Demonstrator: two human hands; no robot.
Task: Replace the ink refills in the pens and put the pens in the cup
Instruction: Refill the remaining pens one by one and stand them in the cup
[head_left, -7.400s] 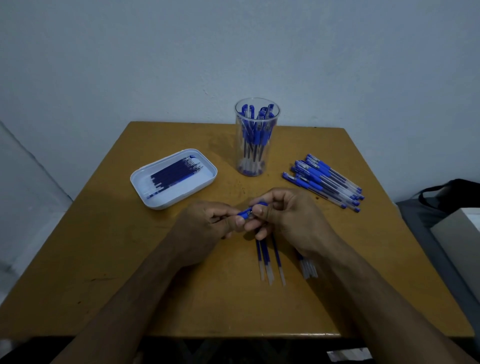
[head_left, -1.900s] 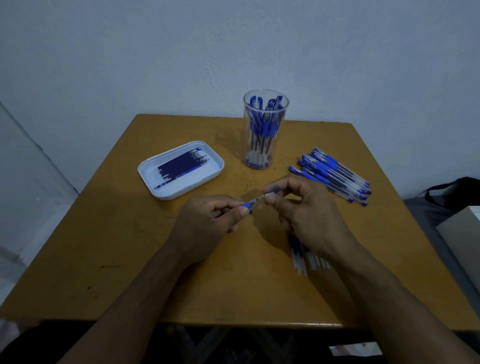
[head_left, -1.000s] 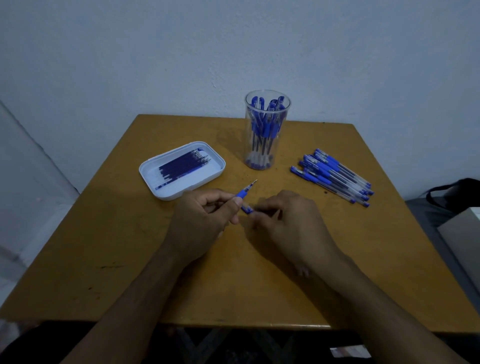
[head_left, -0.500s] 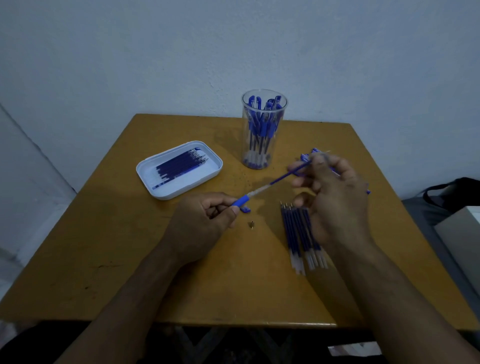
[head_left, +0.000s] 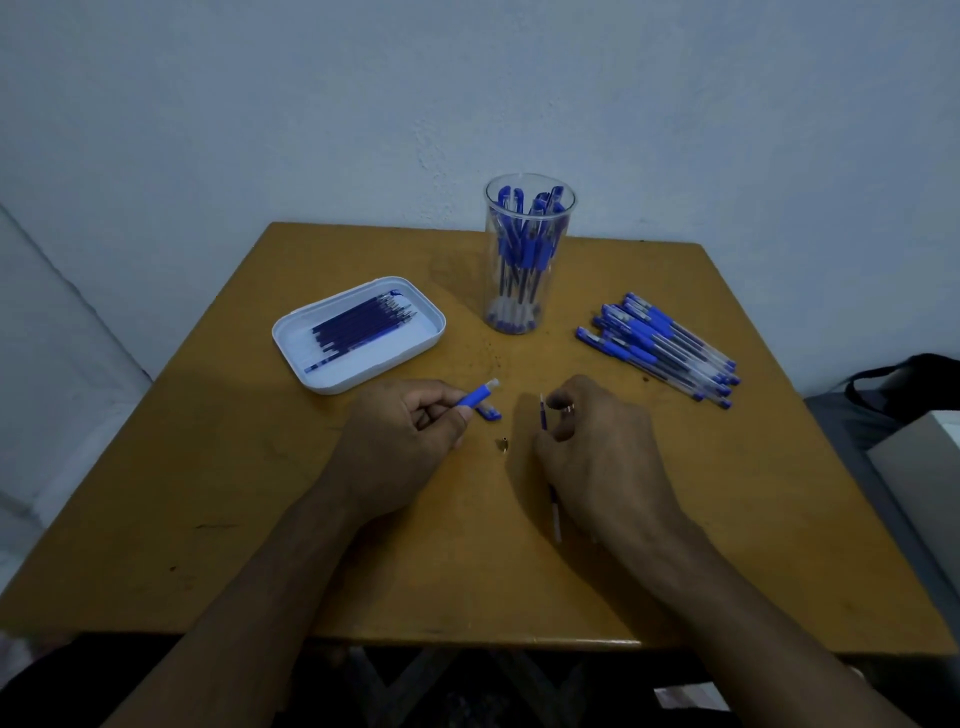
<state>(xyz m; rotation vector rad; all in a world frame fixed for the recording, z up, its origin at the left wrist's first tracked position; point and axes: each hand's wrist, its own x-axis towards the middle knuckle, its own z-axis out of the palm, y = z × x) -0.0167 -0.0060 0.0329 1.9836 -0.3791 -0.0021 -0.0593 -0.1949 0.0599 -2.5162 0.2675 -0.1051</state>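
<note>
Pen barrel (head_left: 475, 397) sits pinched in the left hand (head_left: 400, 441), its open end pointing up and to the right, toward the cup (head_left: 527, 254) at the back of the tabletop (head_left: 218, 519). The right hand (head_left: 597, 447) rests low on the wood with its fingers curled around a thin used refill (head_left: 543, 418), whose long axis runs near to far and whose pale tail (head_left: 556, 519) shows beneath the palm. Fresh refills (head_left: 358, 330) lie in the white tray (head_left: 415, 353) to the far left, just beyond the left hand, their length slanting from near left to far right; the right hand would have to cross over to them, so the nearer hand is the busy one. A small metal tip (head_left: 503, 444) and a blue cap (head_left: 488, 413) lie between the hands, easy to knock. Waiting pens (head_left: 660, 351) are heaped at the far right, well clear of the tabletop's edge. Open wood lies between tray, cup and hands for the reach.
</note>
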